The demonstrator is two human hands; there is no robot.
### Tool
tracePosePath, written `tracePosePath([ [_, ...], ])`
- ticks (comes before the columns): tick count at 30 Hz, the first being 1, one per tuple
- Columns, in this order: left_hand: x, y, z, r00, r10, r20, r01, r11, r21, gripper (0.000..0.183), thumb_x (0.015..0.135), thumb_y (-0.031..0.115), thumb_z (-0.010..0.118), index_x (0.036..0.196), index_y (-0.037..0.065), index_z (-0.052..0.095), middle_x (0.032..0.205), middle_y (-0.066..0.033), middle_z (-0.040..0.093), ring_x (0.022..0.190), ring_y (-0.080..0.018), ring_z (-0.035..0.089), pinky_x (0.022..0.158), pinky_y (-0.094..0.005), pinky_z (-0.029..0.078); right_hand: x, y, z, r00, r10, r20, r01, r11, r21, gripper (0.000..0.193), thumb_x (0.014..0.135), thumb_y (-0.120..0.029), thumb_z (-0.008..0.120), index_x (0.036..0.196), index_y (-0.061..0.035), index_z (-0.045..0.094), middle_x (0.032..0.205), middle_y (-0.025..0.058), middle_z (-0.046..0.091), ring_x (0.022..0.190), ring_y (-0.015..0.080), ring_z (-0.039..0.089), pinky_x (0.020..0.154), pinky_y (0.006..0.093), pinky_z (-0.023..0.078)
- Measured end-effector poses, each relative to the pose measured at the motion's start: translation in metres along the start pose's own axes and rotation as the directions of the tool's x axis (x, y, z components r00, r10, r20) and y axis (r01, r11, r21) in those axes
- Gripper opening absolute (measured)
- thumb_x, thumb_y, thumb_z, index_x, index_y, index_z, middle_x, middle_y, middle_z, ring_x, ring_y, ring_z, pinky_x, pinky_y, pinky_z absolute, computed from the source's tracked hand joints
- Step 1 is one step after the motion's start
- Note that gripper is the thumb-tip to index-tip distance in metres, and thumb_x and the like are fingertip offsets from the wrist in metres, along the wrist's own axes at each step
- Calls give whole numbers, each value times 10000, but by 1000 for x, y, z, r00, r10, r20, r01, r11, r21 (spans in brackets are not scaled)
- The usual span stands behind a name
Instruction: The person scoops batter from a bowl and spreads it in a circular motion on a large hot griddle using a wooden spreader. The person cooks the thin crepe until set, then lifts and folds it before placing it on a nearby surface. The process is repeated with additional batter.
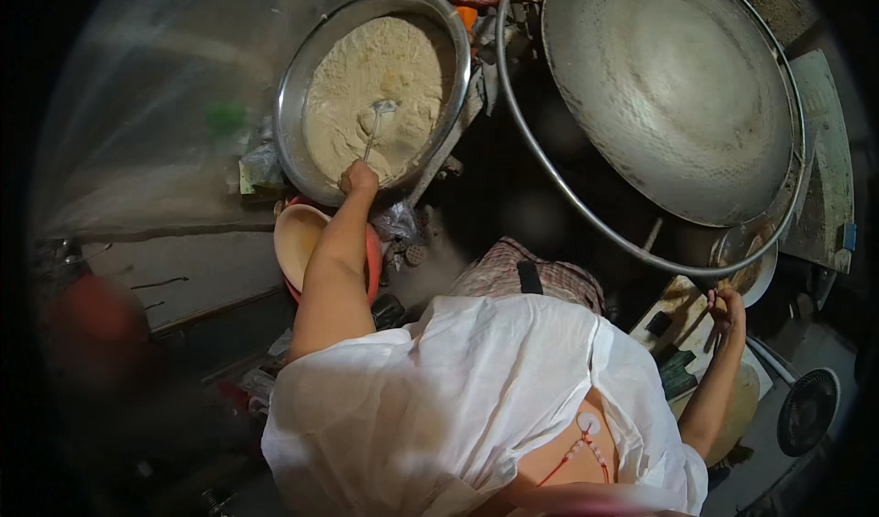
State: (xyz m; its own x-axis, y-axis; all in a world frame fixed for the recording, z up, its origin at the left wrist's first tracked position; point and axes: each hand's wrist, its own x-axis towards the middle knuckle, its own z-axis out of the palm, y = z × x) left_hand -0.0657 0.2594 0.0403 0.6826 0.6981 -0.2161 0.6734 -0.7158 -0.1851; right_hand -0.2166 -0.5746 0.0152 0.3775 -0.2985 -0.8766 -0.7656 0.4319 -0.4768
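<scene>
My left hand [360, 178] is closed round the thin handle of a metal ladle [384, 108]. The ladle's head rests in a pale, thick batter or dough [352, 77], which fills much of a large steel basin [287, 123] at the upper left. On the right, my right hand [728, 311] is closed with its fingers round a small tan piece, perhaps the end of a wooden handle; its kind cannot be made out. That hand is just below the rim of a round metal ring [586, 210] that surrounds a big grey domed pan or griddle [673, 87].
A red and cream bowl [298, 242] sits below the basin, under my left forearm. A metal bowl [760, 274] is partly hidden beneath the ring. At the lower right stand a cluttered board [682, 302] and a small fan [808, 412]. Plastic sheeting [156, 105] covers the left side.
</scene>
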Motion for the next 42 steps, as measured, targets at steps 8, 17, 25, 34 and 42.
tracePosePath([
  [8, 48, -29, -34, 821, 426, 379, -514, 841, 168, 242, 883, 146, 518, 907, -33, 679, 904, -226, 671, 841, -326, 673, 726, -418, 532, -6, 74, 60, 990, 9, -140, 55, 891, 450, 86, 848, -77, 488, 918, -36, 512, 916, 142, 658, 464, 123, 462, 413, 250, 405],
  [17, -57, -72, -66, 534, 833, 142, -830, 549, -99, 466, 966, 284, 389, 793, -74, 631, 826, -321, 604, 805, -474, 587, 732, -497, 463, 21, 35, 78, 983, -142, -114, 182, 762, 622, 580, 925, -567, 435, 1057, -11, 534, 549, 19, 437, 358, 86, 300, 328, 215, 300],
  [25, 32, -88, 40, 797, 557, 235, -579, 815, 31, 395, 954, 234, 421, 841, -84, 629, 778, -273, 620, 777, -457, 608, 728, -495, 487, 21, 7, 46, 984, -163, 73, 75, 750, 657, 567, 983, -496, 290, 1155, -1, 506, 598, 37, 439, 364, 98, 306, 322, 233, 294],
  [34, -50, -51, -55, 288, 414, 863, 723, 498, -480, 385, 979, 390, 437, 672, 160, 401, 520, 55, 325, 383, -78, 304, 361, -277, 281, -14, 69, 96, 973, -119, -199, 203, 855, 478, 610, 964, -553, 233, 1072, -3, 474, 900, 170, 652, 396, 111, 343, 355, 234, 280],
  [42, -73, -8, -50, -20, 983, 183, 988, -8, 151, 388, 1019, 351, 325, 728, 119, 432, 555, 50, 349, 382, -61, 348, 383, -244, 325, -25, 103, 159, 777, -215, -592, 441, 856, 268, 737, 884, -694, 317, 990, -6, 559, 680, 42, 545, 435, 131, 355, 386, 267, 281],
])
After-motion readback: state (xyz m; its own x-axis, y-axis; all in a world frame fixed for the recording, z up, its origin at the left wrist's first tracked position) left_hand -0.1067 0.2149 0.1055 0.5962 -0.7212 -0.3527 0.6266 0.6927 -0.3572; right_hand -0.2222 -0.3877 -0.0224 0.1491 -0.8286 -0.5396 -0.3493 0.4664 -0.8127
